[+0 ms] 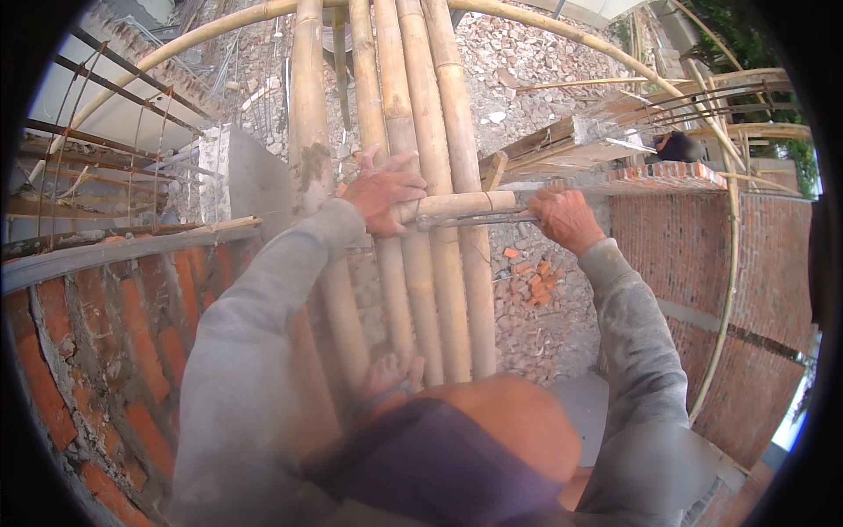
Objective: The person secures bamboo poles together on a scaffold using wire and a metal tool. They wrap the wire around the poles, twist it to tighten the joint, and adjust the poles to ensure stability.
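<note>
Left hand [385, 193]: palm down, fingers spread, covering the left end of a short bamboo piece [465, 205]. The piece lies crosswise on long bamboo poles [436, 114]. Thin dark tool [492, 220]: alongside its near edge. Right hand [566, 217]: fingers closed around the tool's right end.
</note>
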